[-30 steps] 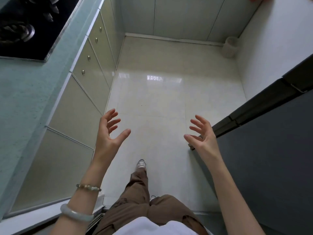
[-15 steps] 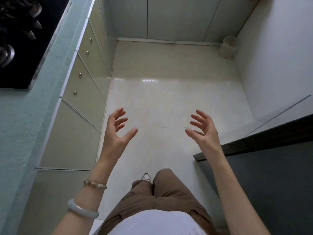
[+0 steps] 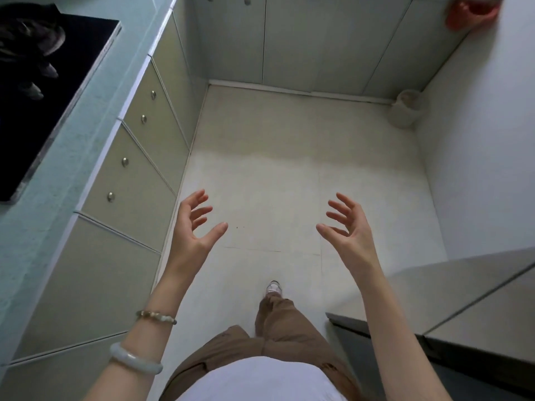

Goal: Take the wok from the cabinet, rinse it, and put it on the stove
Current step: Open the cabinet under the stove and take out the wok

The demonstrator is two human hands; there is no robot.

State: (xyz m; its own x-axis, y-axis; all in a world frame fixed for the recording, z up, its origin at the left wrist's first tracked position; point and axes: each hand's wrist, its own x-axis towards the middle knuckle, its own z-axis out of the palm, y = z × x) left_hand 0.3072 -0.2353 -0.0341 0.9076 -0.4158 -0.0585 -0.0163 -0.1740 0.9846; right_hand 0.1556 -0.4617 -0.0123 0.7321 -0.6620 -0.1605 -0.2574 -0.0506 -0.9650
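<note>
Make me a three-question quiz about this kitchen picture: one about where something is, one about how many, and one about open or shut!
1. Where is the stove?
A) on the floor
B) set in the countertop on the person's left
C) on the right wall

2. How many bracelets are on the left wrist?
A) none
B) two
C) five

3. The drawers with knobs are:
A) pulled out
B) lying on the floor
C) all shut

1 B: the black stove sits in the countertop at left.
2 B: a beaded bracelet and a pale bangle.
3 C: every front lies flush.
</note>
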